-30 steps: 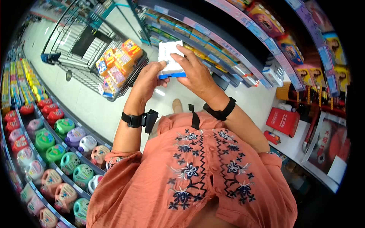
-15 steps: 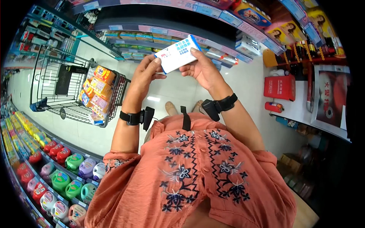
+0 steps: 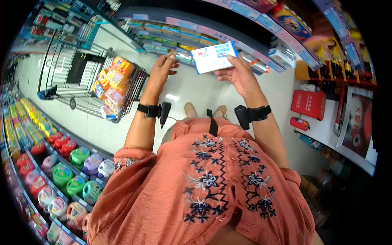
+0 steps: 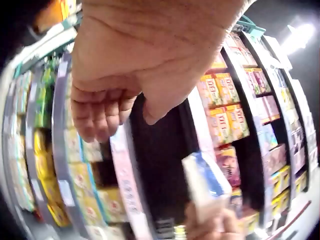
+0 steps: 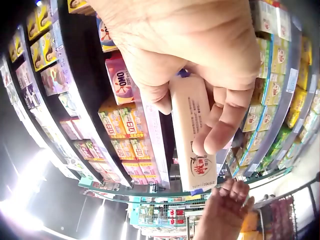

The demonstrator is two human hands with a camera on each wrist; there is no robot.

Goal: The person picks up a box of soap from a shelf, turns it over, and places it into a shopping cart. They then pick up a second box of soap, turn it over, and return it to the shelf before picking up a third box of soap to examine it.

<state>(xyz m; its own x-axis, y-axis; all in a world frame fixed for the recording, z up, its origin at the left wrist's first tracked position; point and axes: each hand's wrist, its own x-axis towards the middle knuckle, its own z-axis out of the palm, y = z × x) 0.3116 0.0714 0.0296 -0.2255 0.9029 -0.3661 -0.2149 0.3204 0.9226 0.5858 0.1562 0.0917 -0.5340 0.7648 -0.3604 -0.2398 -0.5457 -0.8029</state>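
A white packet with blue ends (image 3: 214,57) is pinched between the thumb and fingers of the right hand (image 3: 241,75), in front of the shelves. In the right wrist view, that hand (image 5: 200,55) grips the narrow packet (image 5: 192,135) by its sides, red and black print showing. The left hand (image 3: 162,71) is to the left of the packet, apart from it and holding nothing, its fingers loosely bent. The left wrist view shows the left hand (image 4: 145,60) empty, with the packet (image 4: 205,182) below it in the other hand.
A wire shopping cart (image 3: 132,87) holding several orange and yellow packs (image 3: 118,81) stands at the left. Shelves (image 3: 204,30) run across the top; detergent bottles (image 3: 63,173) line the lower left. A red box (image 3: 308,104) and white display table (image 3: 322,128) are at right.
Both hands held the packet; the left hand has let go and moved left. The packet was turned to show its printed face, and the right hand now holds it alone.
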